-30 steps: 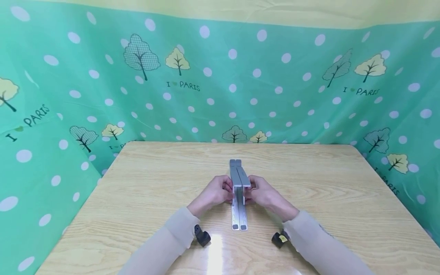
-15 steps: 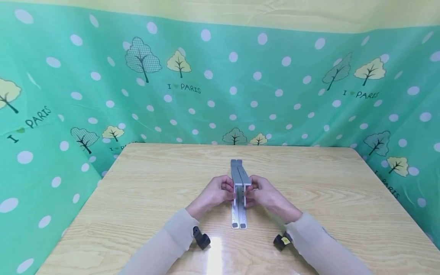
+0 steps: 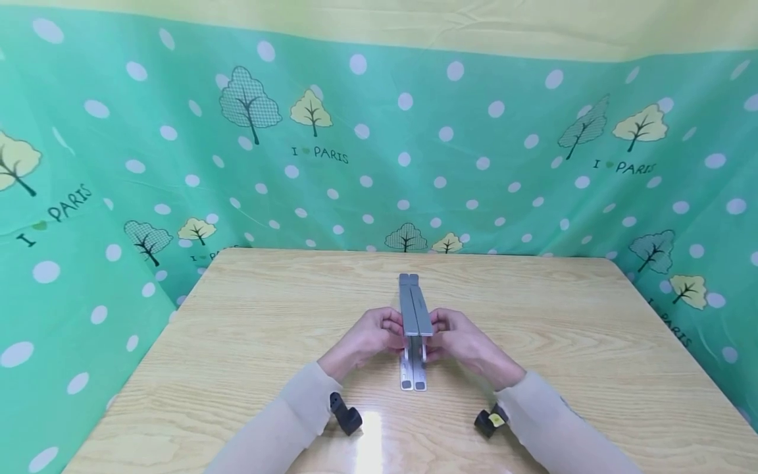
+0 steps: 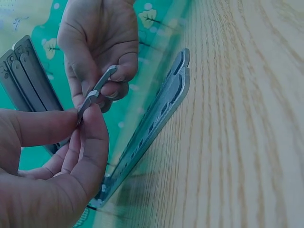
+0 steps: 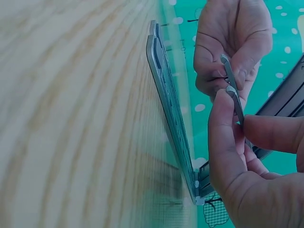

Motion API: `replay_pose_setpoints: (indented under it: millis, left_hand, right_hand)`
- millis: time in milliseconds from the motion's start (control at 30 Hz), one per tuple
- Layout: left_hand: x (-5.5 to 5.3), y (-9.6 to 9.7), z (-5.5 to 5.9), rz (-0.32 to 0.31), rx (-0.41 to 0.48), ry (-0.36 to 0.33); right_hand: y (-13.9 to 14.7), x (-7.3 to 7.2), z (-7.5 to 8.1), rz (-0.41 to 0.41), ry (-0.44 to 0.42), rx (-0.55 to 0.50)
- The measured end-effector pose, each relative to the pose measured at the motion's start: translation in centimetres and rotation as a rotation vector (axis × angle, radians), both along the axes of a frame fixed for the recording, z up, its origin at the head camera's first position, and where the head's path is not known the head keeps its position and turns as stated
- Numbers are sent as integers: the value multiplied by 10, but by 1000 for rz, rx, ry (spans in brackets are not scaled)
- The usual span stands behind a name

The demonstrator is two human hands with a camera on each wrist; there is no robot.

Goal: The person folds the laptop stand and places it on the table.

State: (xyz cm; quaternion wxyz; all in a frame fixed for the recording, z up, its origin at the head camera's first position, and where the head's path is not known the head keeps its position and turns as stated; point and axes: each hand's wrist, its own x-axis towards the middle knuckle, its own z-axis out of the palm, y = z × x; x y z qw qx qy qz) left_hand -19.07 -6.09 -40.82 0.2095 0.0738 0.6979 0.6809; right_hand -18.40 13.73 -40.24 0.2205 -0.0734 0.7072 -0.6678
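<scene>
A grey metal folding laptop stand (image 3: 416,309) stands partly unfolded on the table, its two halves side by side. Its slotted base rails (image 4: 156,116) lie low along the tabletop, while the upper arms (image 5: 280,97) slope up from the far hinge. Thin support legs (image 4: 98,88) show between the two parts. My left hand (image 3: 374,334) pinches one leg between thumb and fingers on the left side. On the other side, my right hand (image 3: 464,341) pinches the second leg in the same way. In the head view, the upper arms partly hide the fingertips.
The wood-grain table (image 3: 284,296) extends around the stand on all sides. Behind it hangs a green dotted curtain (image 3: 331,210) printed with trees. Black wrist cameras (image 3: 346,416) sit beneath both sleeves, close to the tabletop.
The near end of the stand's upper arms has swung down and toward me. Both hands keep their pinch on the legs. The head view has tilted slightly upward.
</scene>
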Motion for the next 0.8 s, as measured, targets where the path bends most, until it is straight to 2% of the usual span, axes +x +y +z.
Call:
replay_pose_setpoints:
  millis: [433,800]
  left_hand:
    - [0,-4,-1,-27,88,-116]
    - [2,-6,-3,-45,71,-103]
  right_hand:
    - [2,1,1,3,-48,13]
    - [5,1,-3,46,-68,-31]
